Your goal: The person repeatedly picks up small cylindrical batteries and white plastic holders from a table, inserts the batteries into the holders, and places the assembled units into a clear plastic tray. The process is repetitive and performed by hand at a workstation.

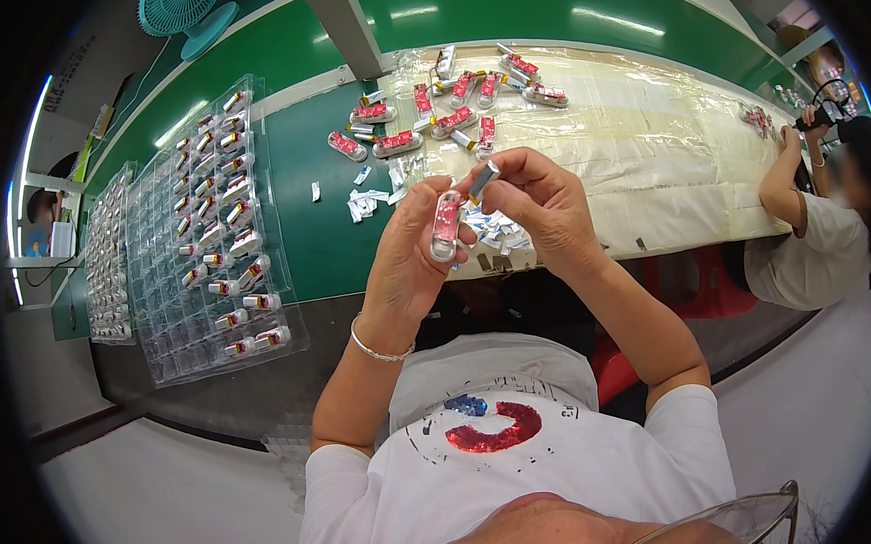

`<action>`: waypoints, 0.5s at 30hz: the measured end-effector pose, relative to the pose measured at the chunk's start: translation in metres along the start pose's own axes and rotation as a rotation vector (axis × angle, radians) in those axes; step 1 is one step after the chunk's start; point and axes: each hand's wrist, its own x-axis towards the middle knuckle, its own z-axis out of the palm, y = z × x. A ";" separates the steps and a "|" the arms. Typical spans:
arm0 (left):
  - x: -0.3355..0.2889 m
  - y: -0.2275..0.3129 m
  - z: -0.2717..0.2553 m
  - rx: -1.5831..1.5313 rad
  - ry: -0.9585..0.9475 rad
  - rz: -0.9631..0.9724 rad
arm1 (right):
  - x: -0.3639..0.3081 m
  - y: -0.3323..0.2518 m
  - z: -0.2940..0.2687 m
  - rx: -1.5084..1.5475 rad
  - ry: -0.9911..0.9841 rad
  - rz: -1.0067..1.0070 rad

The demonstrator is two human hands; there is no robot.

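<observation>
My left hand is closed around a clear oblong casing with a red circuit board inside, held upright over the table's front edge. Between the thumb and fingers of my right hand is a small flat silver-grey battery with a yellowish end. It sits right at the casing's upper end; whether a wire joins the two I cannot tell. Beyond my hands lie several similar casings with red boards, and silver batteries beside them. White paper strips are scattered below and behind my right hand.
Left of me, a clear compartment tray is partly filled with small white-and-red parts; another filled tray stands beyond it. A metal post rises at the back. Yellowish film covers the table to the right, where another person works. A turquoise fan stands far left.
</observation>
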 end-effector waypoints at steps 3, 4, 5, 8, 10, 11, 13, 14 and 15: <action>-0.008 0.001 0.012 0.055 0.004 0.054 | 0.000 -0.006 -0.006 0.017 -0.017 -0.009; -0.010 0.000 0.015 0.127 0.014 0.093 | -0.001 -0.007 -0.006 -0.015 -0.011 -0.018; -0.011 -0.001 0.016 0.198 0.025 0.131 | -0.001 -0.008 -0.006 -0.047 -0.006 -0.026; -0.010 -0.001 0.013 0.377 0.085 0.154 | -0.003 -0.014 -0.005 -0.110 -0.018 -0.001; -0.010 -0.003 0.011 0.452 0.108 0.216 | -0.004 -0.017 -0.004 -0.133 -0.042 0.026; -0.009 -0.005 0.010 0.489 0.118 0.247 | -0.005 -0.019 -0.003 -0.140 -0.057 0.036; -0.009 -0.008 0.006 0.556 0.136 0.319 | -0.005 -0.021 -0.002 -0.156 -0.063 0.067; -0.009 -0.009 0.005 0.590 0.146 0.357 | -0.005 -0.023 -0.001 -0.166 -0.053 0.088; -0.009 -0.009 0.006 0.624 0.134 0.410 | -0.005 -0.025 -0.001 -0.176 -0.043 0.108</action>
